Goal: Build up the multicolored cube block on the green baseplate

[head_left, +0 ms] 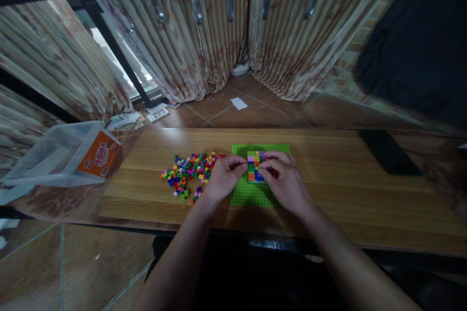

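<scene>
Green studded baseplate (pixel 251 197): flat, just below and right of frame center. Multicolored brick block (pixel 251 167): compact, roughly rectangular, positioned on the baseplate; right side partly hidden. Loose bricks (pixel 191 170): small, assorted colors, spread in a heap left of the baseplate.

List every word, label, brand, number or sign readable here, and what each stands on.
Orange label on the clear plastic bin: large white characters, perhaps starting "牛"; the rest is too blurred to read.
White flat item by the window: dark print, too small to read.
</scene>
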A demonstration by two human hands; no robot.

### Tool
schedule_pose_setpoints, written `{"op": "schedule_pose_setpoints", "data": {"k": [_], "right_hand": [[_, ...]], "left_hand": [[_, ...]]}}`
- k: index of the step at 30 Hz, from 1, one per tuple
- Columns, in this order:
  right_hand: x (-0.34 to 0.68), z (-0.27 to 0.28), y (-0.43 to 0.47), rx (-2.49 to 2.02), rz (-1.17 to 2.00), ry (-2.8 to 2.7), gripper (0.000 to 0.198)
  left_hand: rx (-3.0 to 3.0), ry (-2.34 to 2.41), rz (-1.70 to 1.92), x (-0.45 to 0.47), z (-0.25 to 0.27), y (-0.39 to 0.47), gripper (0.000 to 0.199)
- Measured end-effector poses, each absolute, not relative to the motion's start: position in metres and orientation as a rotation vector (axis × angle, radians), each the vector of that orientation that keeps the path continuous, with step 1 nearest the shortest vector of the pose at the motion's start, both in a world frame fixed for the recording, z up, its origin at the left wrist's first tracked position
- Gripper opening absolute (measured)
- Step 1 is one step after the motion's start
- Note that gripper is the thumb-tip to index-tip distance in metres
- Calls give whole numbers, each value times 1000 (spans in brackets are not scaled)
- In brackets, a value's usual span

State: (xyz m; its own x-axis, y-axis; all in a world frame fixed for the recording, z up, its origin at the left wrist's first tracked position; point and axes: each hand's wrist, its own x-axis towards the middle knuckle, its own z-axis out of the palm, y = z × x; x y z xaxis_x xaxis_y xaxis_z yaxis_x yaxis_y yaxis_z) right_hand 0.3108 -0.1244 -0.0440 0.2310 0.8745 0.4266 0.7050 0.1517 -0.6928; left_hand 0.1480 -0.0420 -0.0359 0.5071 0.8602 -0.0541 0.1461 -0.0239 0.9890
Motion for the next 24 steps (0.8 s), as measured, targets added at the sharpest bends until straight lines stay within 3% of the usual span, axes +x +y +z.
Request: {"op": "schedule_pose_setpoints", "data": {"k": [16, 24], "right_hand": [[311, -42, -121, -1640, 44, -1756, 21], [310, -45, -121, -1630, 48, -1690, 18]], "left_hand": [[1635, 958, 782, 156, -58, -39, 19], [1658, 1038, 776, 161, -52, -43, 18]]}}
